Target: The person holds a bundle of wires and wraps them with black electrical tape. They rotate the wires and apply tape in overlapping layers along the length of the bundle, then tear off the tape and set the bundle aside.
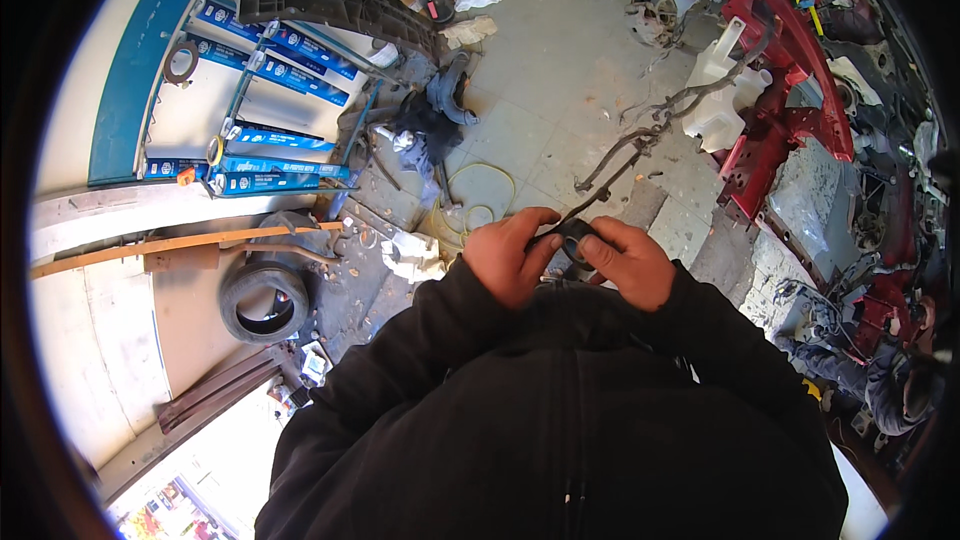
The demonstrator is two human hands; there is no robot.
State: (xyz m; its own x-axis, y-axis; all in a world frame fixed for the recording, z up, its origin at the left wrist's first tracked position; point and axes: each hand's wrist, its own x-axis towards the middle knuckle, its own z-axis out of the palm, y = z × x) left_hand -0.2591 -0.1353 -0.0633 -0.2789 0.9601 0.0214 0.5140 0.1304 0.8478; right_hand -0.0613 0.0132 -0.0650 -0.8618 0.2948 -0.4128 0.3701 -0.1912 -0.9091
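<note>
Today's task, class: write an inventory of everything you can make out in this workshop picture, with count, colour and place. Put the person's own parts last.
roll: 1, black, at both hands' fingertips
harness: 1, dark, from the hands toward upper right
tank: 1, white, right of harness
metal parts: several, red, right side
clutter: uncountable, mixed, far right
floor: 1, grey, centre
hose: 1, yellow, floor near left hand
panel: 1, black, top left
rack: 1, blue, upper left
boxes: several, blue, on rack
ring: 1, brown, rack's left side
board: 1, orange-brown, below rack
tyre: 1, black, left
jacket: 1, black, bottom
left hand: 1, bare, centre
right hand: 1, bare, centre
</note>
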